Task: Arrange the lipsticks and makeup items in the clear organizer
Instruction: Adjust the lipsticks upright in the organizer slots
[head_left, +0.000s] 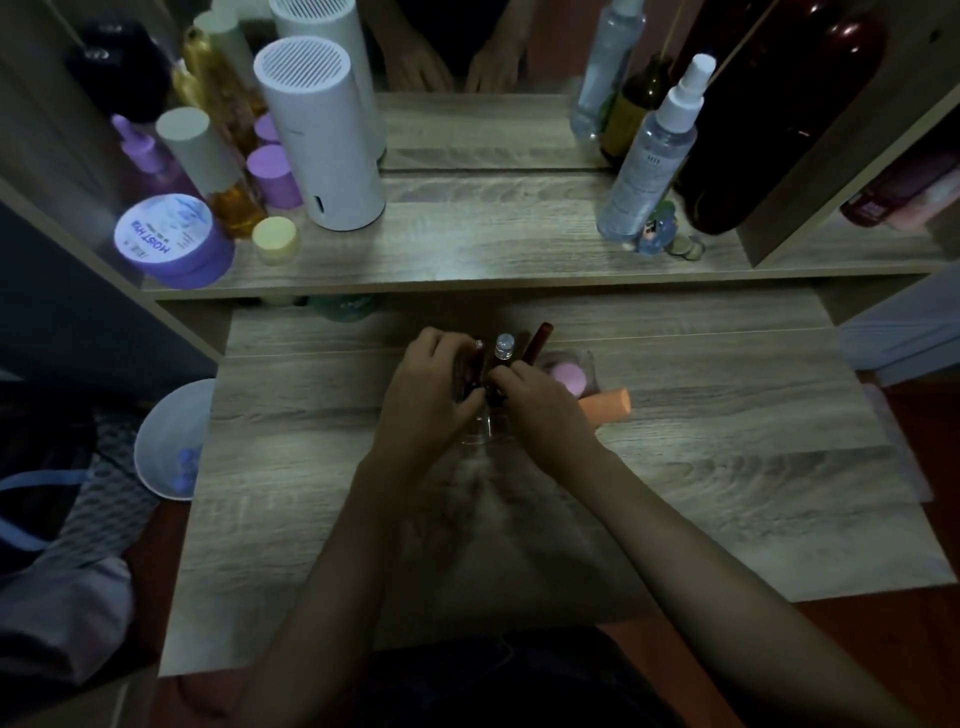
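Note:
A clear organizer (480, 434) stands at the middle of the wooden table, mostly hidden behind my hands. Upright in it are a silver-capped tube (504, 347) and a dark red lipstick (537, 343) leaning right. My left hand (431, 389) curls around a dark lipstick (474, 371) at the organizer's left side. My right hand (540, 410) pinches another dark item (494, 396) in the middle. A pink puff (569, 376) lies in the right compartment. An orange sponge (608, 405) lies just right of my right hand.
The raised shelf (467, 260) behind holds a white cylinder (317, 140), purple jars (171, 241), a yellow-lidded pot (275, 239) and spray bottles (649, 156). A white bin (171, 441) sits left of the table. A mirror stands at the back.

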